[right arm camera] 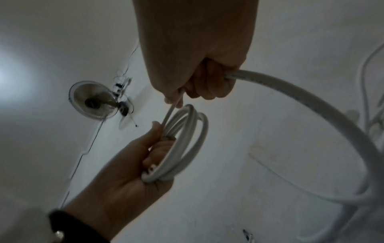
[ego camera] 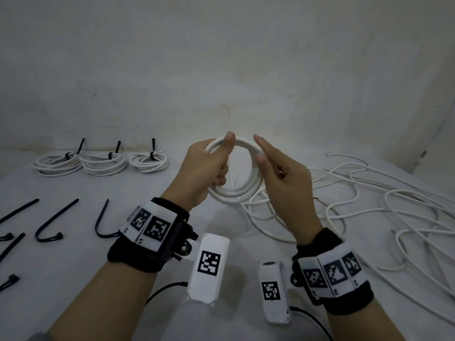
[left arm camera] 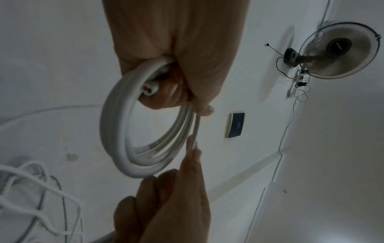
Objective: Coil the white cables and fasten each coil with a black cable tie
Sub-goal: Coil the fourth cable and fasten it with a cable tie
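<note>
Above the table, my left hand (ego camera: 220, 161) grips a partly wound coil of white cable (ego camera: 246, 190), thumb over its top and fingers curled through the ring. In the left wrist view the coil (left arm camera: 116, 131) hangs from my left hand (left arm camera: 176, 82), with a cut cable end showing by the fingers. My right hand (ego camera: 261, 150) pinches the free strand at the coil's right side. The right wrist view shows that cable (right arm camera: 301, 102) running through my right hand (right arm camera: 197, 78) and down to the heap. Several loose black cable ties (ego camera: 53, 222) lie at the front left.
Three finished coils (ego camera: 104, 164), each with a black tie, sit in a row at the back left by the wall. A tangle of loose white cables (ego camera: 369, 205) covers the right side of the table. A wall fan (left arm camera: 340, 51) hangs high up.
</note>
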A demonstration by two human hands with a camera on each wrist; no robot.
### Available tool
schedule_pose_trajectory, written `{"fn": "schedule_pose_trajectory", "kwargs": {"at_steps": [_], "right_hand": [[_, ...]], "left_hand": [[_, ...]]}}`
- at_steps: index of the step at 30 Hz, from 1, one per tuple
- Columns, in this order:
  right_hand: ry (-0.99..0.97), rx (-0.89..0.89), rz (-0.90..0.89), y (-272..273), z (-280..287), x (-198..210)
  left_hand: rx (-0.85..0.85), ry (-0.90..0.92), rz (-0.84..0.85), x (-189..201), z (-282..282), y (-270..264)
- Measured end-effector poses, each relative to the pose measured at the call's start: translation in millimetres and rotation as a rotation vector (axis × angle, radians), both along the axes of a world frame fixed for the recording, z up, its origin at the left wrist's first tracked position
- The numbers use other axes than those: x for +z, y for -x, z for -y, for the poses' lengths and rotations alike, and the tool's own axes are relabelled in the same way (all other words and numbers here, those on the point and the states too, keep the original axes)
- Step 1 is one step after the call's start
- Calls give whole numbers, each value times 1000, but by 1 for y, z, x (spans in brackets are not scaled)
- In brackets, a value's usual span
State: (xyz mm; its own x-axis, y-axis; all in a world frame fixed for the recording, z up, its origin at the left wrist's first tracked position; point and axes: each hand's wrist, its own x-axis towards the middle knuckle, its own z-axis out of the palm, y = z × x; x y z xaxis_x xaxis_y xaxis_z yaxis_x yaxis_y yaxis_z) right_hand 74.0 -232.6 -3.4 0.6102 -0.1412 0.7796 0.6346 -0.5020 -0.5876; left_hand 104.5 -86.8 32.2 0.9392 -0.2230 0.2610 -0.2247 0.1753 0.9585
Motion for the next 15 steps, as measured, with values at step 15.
{"fn": "schedule_pose_trajectory", "kwargs": {"at_steps": [15], "right_hand": [[-295, 170, -328, -2, 2, 0]], "left_hand": [[-68, 119, -245, -4, 10, 3]]}}
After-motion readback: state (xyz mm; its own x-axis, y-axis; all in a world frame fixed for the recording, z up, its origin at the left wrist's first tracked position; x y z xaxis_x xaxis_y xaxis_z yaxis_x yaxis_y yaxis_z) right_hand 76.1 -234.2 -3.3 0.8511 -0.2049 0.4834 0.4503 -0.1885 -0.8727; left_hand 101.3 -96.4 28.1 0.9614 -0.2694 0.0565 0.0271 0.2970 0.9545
